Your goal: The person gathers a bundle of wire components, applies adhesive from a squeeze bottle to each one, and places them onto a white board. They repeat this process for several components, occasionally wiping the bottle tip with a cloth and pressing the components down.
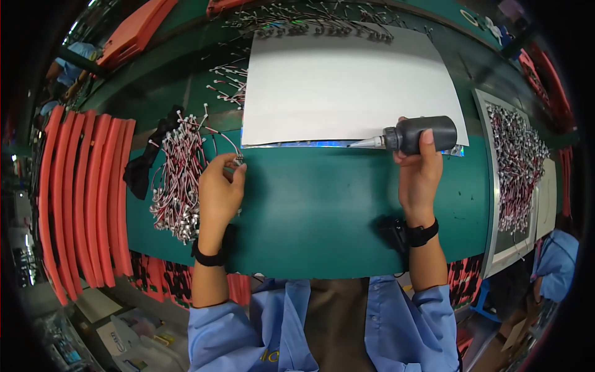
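- Left hand (220,189): fingertips pinching one wired part (238,160), beside the wire bundle (178,170); I'd hold it steady.
- Right hand (419,177): grasping dark bottle (434,134), nozzle (370,142) near white sheet's (347,87) edge; I'd squeeze gently.

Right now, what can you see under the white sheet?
Beneath the white sheet, shiny iridescent material shows along the near edge, beside the dark bottle. The rest underneath is covered and cannot be seen.

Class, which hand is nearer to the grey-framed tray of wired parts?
Right. The right hand, holding a black squeeze bottle, is left of the grey-framed tray; the left hand is much farther left, across the green mat.
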The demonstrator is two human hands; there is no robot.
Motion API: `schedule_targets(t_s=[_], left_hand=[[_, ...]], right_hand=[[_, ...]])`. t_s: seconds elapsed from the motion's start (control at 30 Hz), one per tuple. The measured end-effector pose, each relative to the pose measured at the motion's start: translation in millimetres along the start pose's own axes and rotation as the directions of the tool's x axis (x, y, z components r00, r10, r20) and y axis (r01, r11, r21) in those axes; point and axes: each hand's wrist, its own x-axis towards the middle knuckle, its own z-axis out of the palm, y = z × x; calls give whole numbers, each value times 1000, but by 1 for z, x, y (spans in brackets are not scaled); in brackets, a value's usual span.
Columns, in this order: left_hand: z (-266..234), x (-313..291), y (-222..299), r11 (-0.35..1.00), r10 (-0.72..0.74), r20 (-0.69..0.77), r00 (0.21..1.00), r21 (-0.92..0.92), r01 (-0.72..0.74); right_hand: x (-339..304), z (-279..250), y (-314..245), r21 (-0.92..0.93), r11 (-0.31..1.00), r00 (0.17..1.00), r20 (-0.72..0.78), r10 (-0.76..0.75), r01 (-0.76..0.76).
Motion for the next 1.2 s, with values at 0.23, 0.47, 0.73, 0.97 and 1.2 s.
schedule_targets(t_s=[0.23, 0.47, 0.73, 0.97, 1.2], left_hand=[[30, 10, 58, 626, -93, 116, 989, -765, 149], [65, 5, 87, 516, -14, 233, 972, -831, 206], [82, -2, 90, 592, 98, 320, 942, -780, 203], [95, -9, 84, 693, 131, 199, 971, -719, 54], [95, -11, 89, 695, 158, 131, 979, -719, -16]], right_hand=[[5, -13, 1, -39, 999, 999, 24, -28, 29], [4, -28, -3, -5, 998, 998, -32, -62, 62], [-3, -32, 2, -44, 993, 994, 19, -109, 110], [-9, -23, 5, -154, 952, 965, 49, -259, 264], [-17, -20, 7, -311, 894, 945, 60, -321, 323]])
